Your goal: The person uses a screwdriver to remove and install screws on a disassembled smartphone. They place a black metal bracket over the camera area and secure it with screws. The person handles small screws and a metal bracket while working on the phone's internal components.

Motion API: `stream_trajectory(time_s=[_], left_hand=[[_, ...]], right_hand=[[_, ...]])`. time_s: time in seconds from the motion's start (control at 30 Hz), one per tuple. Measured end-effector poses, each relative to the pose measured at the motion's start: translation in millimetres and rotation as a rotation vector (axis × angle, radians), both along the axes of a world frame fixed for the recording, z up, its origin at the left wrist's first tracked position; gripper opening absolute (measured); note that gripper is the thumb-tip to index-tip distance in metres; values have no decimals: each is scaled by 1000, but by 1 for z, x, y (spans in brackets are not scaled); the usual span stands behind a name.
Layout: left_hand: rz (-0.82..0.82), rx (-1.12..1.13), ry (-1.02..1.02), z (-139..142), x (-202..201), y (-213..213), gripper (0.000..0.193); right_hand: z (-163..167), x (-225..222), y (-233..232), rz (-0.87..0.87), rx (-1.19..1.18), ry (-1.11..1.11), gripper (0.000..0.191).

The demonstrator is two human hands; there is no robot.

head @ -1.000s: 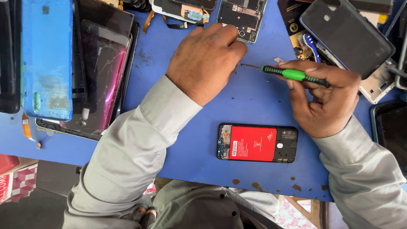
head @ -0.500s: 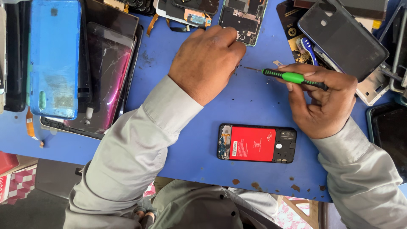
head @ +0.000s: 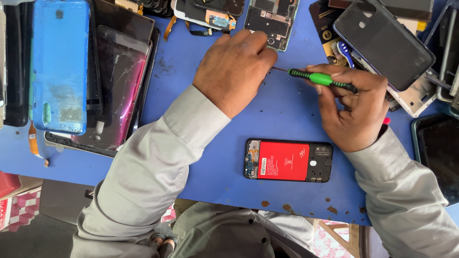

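Little is shifting since the earlier frames: both hands are staying put over the blue worktable (head: pixel 215 186), the view only drifting slightly.

Going from large to small: the left hand (head: pixel 234 67) is pressing curled fingers onto the opened phone frame with exposed grey internals (head: pixel 271 21) at the table's far edge, steadying it; the right hand (head: pixel 356 110) is gripping the green-handled precision screwdriver (head: pixel 321 79). Its long axis is lying nearly level, thin shaft pointing left toward the left fingertips. The step looks like screw work on that frame, though the tip is probably hidden. Next, the tip needs seating squarely. An opened phone with a red battery (head: pixel 288 160) is lying near the front edge.
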State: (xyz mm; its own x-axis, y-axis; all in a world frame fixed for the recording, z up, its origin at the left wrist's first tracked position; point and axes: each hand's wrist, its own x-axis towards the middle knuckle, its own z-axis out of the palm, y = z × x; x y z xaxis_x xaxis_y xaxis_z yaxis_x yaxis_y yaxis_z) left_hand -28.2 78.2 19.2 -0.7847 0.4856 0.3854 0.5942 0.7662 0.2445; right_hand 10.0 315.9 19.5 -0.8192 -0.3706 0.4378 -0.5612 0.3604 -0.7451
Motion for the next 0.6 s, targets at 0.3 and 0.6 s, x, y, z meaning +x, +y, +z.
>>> stream_trajectory(time_s=[0.3, 0.6], left_hand=[[4, -12, 30, -3, 1, -4, 6], [0, 15, -7, -7, 0, -1, 6]], right_hand=[[11, 2, -3, 41, -28, 37, 36], [10, -1, -4, 36, -17, 55, 38]])
